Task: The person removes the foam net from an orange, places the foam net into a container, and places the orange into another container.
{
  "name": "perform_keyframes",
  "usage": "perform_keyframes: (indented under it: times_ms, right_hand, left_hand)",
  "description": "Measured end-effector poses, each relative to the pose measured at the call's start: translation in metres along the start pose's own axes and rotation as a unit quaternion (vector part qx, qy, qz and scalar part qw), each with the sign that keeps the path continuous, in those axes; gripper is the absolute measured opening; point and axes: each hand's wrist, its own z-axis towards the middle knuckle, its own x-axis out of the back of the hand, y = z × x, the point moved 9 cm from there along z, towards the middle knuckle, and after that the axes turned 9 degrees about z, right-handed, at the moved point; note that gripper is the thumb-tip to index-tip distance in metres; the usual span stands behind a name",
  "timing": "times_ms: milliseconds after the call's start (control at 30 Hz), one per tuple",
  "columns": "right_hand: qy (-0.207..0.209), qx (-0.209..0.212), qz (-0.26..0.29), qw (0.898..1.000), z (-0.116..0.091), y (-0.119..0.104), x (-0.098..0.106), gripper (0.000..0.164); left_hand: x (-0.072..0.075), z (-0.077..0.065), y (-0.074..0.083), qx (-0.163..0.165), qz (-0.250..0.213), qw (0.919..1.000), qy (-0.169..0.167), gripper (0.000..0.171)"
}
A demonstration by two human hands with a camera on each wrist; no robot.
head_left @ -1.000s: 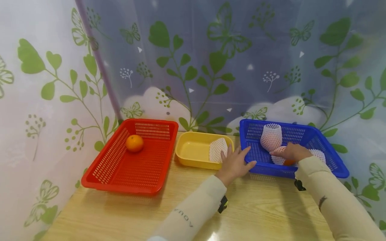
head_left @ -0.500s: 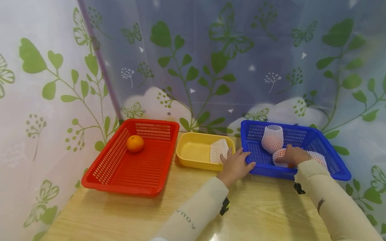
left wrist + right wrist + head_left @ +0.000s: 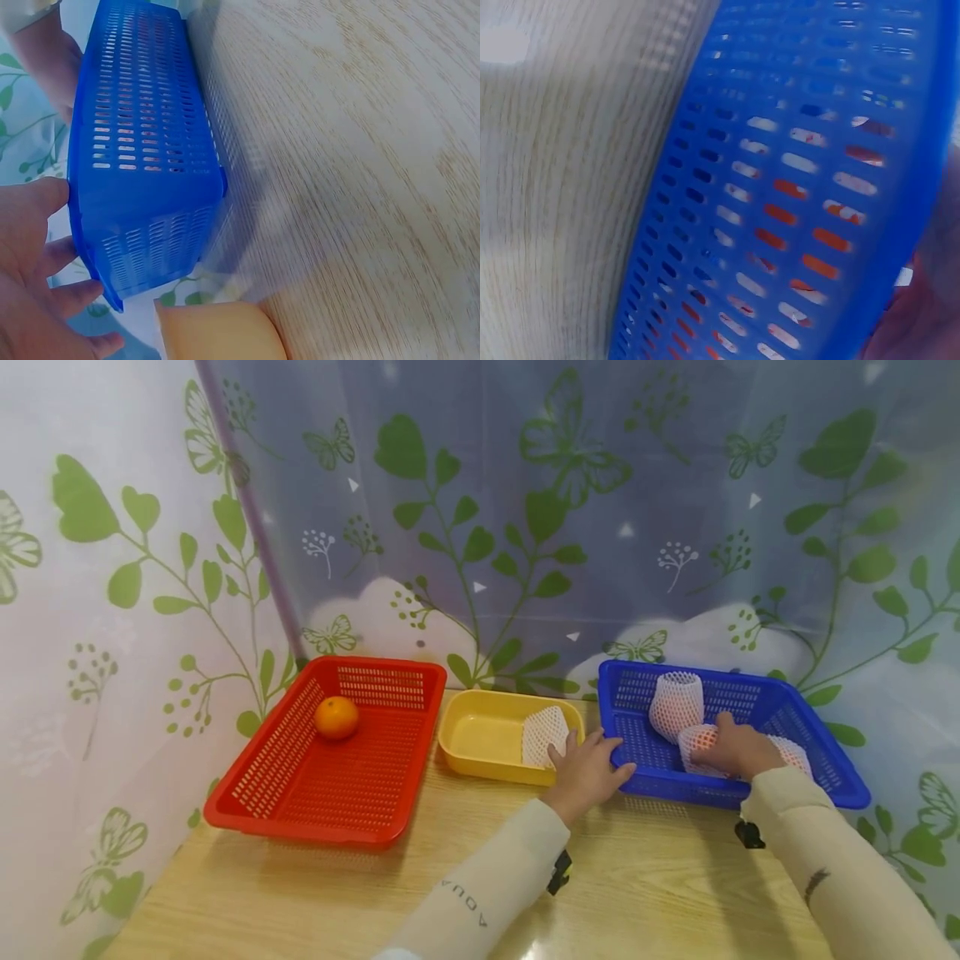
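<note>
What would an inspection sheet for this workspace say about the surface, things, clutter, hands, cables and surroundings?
Surface: wood-grain table.
Things: blue basket with net-covered fruits; yellow tray with a white net; red basket with an orange.
Clutter: nothing seen.
Hands: left hand touches the blue basket's rim; right hand holds one net-covered fruit, fingertips mostly hidden.
Cables: nothing seen.
Surroundings: backdrop with leaf-and-butterfly print.

Table [image 3: 637, 893]: lt wood-grain top, grain also visible in both wrist cams; small glare spot [image 3: 534, 950] nr bottom edge, head view. Backdrop: printed curtain [image 3: 480, 443], blue-grey at back, whitish panel [image 3: 45, 693] on L; purple strip [image 3: 251, 518] slanting betw. Prints: green leaf sprigs [image 3: 545, 514], butterflies [image 3: 573, 452], white triangles [image 3: 626, 530], pale clouds [image 3: 382, 610] low down.
</note>
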Motion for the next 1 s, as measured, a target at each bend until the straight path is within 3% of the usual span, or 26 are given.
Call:
perform_keyframes:
  times_ms: [467, 1000]
  right_hand:
    - [0.121, 0.083, 0.026, 0.989, -0.028, -0.026, 0.026, 0.091]
    - [0.234, 0.138, 0.132, 0.953, -0.076, -0.056, 0.04, 0.084]
  left_hand:
    - [-0.001, 0.0, 0.006, -0.011, 0.013, 0.9999, -0.004, 0.049]
    - [-0.001, 0.0, 0.003, -0.015, 0.016, 0.9997, -0.005, 0.05]
